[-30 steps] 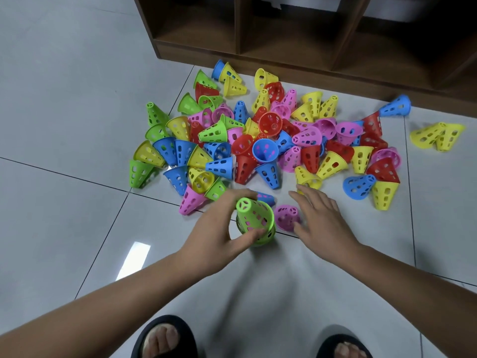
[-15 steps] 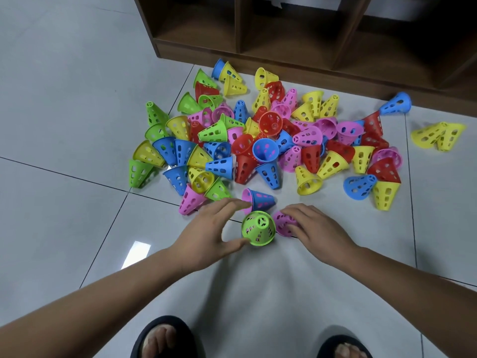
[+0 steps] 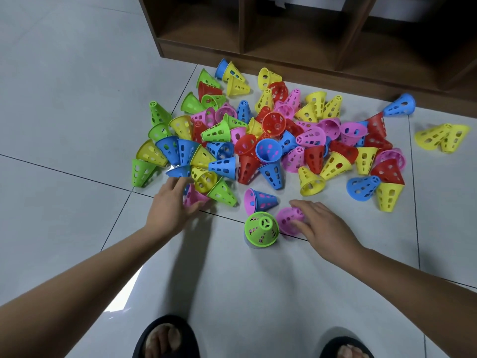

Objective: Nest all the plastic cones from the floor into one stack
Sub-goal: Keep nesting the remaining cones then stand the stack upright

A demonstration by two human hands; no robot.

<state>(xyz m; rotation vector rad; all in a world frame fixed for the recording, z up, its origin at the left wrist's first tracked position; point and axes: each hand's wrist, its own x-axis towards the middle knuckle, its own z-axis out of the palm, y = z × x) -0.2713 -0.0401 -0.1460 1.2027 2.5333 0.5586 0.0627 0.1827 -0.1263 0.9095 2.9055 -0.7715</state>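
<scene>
A green cone (image 3: 261, 229) stands upright, wide end down, on the floor tile in front of me, with no hand on it. My right hand (image 3: 321, 226) grips a pink cone (image 3: 287, 218) lying just right of it. My left hand (image 3: 172, 202) is at the near left edge of the pile, thumb and fingers around another pink cone (image 3: 194, 199). A blue cone with a pink one nested inside (image 3: 261, 200) lies just beyond the green cone. Behind them spreads a heap of several coloured cones (image 3: 271, 140) lying every way.
A dark wooden shelf unit (image 3: 284, 55) stands right behind the heap. Two nested yellow cones (image 3: 442, 137) and a lone blue cone (image 3: 400, 105) lie apart at the right. My sandalled feet (image 3: 167, 338) are at the bottom edge. The floor is pale glossy tile.
My left hand let go of the green cone, which now stands on the floor, and moved left to the pink cone at the pile's edge. My right hand stayed on its pink cone.
</scene>
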